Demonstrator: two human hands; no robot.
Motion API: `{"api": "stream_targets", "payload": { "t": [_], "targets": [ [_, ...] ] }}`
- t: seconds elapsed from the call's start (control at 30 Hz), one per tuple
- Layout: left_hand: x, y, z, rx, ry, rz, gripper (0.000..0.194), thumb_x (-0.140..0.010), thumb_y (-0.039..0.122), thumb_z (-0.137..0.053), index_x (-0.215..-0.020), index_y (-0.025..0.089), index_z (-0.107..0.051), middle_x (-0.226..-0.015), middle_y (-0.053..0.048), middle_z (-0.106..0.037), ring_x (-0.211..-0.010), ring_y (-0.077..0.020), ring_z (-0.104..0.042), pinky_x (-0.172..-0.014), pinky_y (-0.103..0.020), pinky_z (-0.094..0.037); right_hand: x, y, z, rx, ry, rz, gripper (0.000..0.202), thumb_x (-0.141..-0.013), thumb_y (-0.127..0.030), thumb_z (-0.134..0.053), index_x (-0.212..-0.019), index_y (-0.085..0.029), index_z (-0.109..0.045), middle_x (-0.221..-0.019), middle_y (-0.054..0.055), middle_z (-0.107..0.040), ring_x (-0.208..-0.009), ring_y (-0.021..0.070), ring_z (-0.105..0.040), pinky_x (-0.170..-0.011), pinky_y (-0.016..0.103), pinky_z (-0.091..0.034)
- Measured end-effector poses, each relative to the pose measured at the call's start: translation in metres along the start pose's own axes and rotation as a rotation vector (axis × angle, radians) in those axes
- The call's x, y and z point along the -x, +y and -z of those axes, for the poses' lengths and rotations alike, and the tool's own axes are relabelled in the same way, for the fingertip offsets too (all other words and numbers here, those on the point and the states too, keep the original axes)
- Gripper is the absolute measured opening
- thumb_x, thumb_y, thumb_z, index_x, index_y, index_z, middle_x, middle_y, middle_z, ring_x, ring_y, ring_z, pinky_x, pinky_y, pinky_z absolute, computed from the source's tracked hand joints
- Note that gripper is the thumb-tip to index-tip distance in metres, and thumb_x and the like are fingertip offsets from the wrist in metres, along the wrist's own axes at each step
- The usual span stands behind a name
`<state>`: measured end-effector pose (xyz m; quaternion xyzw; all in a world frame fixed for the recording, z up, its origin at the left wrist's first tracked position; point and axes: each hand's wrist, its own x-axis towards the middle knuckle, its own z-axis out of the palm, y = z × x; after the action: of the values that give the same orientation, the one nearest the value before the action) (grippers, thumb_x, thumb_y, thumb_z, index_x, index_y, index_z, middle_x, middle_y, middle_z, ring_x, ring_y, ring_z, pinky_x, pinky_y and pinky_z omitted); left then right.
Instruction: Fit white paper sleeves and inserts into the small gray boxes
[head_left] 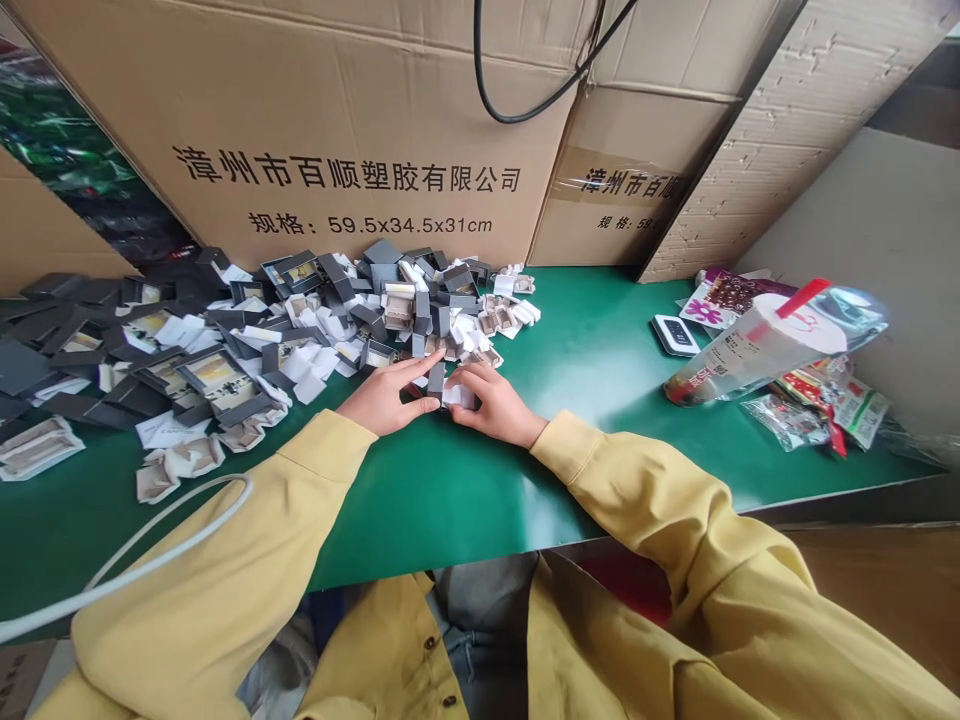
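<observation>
My left hand [386, 397] grips a small dark grey cardboard box [436, 380] between thumb and index finger, near the middle of the table. From the other side my right hand [496, 405] closes its curled fingers on a white folded paper insert [459, 396], which lies against the box's right side. Whether the insert sits partly inside the box I cannot tell, since fingers cover the join. Just beyond both hands lies a heap of similar grey boxes [341, 277], mixed with white folded papers [307, 370] and beige paper trays [499, 313].
The heap spreads left over the green table [420, 500]. Large cartons [360, 110] stand behind it. At right are a tilted drink cup [739, 350], a small white device [674, 335] and snack packets [825, 400]. A white cable [165, 555] arches near my left sleeve.
</observation>
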<state>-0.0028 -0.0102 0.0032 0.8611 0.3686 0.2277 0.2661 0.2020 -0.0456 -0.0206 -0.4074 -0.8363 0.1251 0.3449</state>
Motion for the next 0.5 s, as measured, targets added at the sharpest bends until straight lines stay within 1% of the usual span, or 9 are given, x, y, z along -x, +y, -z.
{"api": "stream_targets", "payload": {
  "t": [0.07,0.13,0.27,0.33,0.43,0.5],
  "targets": [
    [0.000,0.000,-0.001,-0.022,-0.004,-0.004,0.067,-0.077,0.042,-0.057,-0.138,0.025,-0.035,-0.128,-0.006,-0.054,-0.084,-0.0179,-0.060,-0.084,-0.033,-0.049,-0.001,0.000,0.000,0.018,-0.021,0.013,0.020,-0.075,-0.020,-0.054,-0.095,-0.018,-0.057,-0.101,0.008,-0.058,-0.094,0.0203,-0.052,-0.083,0.035,-0.046],
    [-0.001,0.000,-0.001,-0.032,-0.004,-0.008,0.067,-0.077,0.041,-0.056,-0.139,0.024,-0.034,-0.129,-0.007,-0.053,-0.086,-0.0185,-0.060,-0.085,-0.033,-0.048,-0.003,0.001,0.001,0.032,-0.046,0.028,0.019,-0.075,-0.019,-0.054,-0.094,-0.018,-0.056,-0.100,0.008,-0.057,-0.092,0.0206,-0.051,-0.083,0.035,-0.045],
    [-0.001,0.000,-0.001,-0.052,0.005,-0.032,0.068,-0.077,0.043,-0.056,-0.139,0.021,-0.035,-0.132,-0.008,-0.050,-0.096,-0.0215,-0.059,-0.089,-0.033,-0.047,-0.006,0.003,0.004,0.041,-0.110,0.052,0.026,-0.076,-0.018,-0.054,-0.102,-0.017,-0.053,-0.100,0.009,-0.055,-0.092,0.0214,-0.049,-0.083,0.036,-0.045],
    [-0.001,0.000,-0.001,-0.058,0.003,-0.035,0.068,-0.077,0.044,-0.055,-0.138,0.021,-0.035,-0.132,-0.009,-0.050,-0.093,-0.0208,-0.060,-0.088,-0.033,-0.047,-0.008,0.003,0.006,0.040,-0.131,0.052,0.029,-0.075,-0.017,-0.054,-0.104,-0.017,-0.051,-0.100,0.009,-0.055,-0.093,0.0215,-0.049,-0.083,0.036,-0.045],
    [0.000,-0.001,-0.001,-0.057,0.004,-0.033,0.068,-0.077,0.044,-0.056,-0.138,0.022,-0.035,-0.131,-0.009,-0.051,-0.085,-0.0191,-0.062,-0.086,-0.033,-0.048,-0.009,0.003,0.009,0.034,-0.149,0.042,0.026,-0.075,-0.016,-0.055,-0.101,-0.017,-0.053,-0.098,0.009,-0.055,-0.091,0.0211,-0.049,-0.082,0.036,-0.045],
    [0.000,-0.002,-0.001,-0.059,0.005,-0.032,0.069,-0.077,0.045,-0.056,-0.138,0.022,-0.036,-0.132,-0.008,-0.050,-0.088,-0.0201,-0.062,-0.087,-0.034,-0.048,-0.009,0.003,0.011,0.012,-0.162,0.052,0.022,-0.076,-0.018,-0.056,-0.097,-0.017,-0.054,-0.097,0.008,-0.056,-0.090,0.0205,-0.050,-0.081,0.035,-0.045]
  ]
}}
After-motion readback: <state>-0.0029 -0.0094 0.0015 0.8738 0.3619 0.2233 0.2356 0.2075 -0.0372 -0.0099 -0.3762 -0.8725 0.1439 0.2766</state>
